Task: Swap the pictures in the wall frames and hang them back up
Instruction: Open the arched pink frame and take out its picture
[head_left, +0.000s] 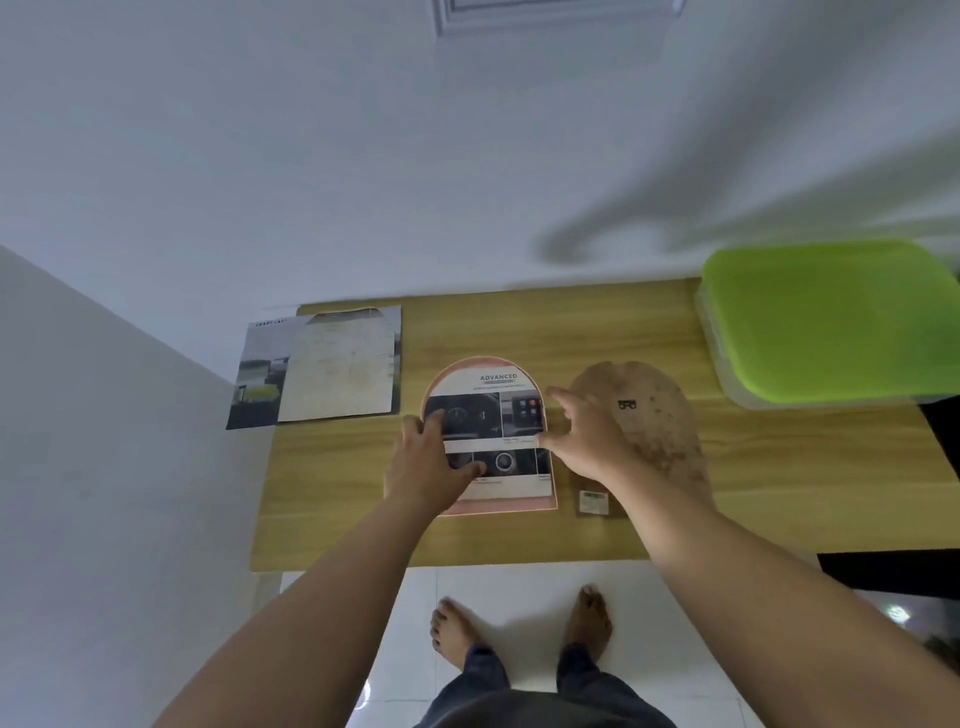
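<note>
At centre, a printed picture lies in an arched pink frame on a table. The left hand presses flat on it; the right hand, fingers spread, touches its right edge. Best to align the edges before fitting the backing board to the right.

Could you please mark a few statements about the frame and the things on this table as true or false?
1. The arched pink frame lies flat on the wooden table. True.
2. The left hand rests on the printed picture laid on the frame. True.
3. The brown backing board lies to the left of the frame. False: the backing board lies to its right.
4. The container at the table's far right has a red lid. False: the lid is green.
5. The right hand touches the picture's right edge. True.
</note>
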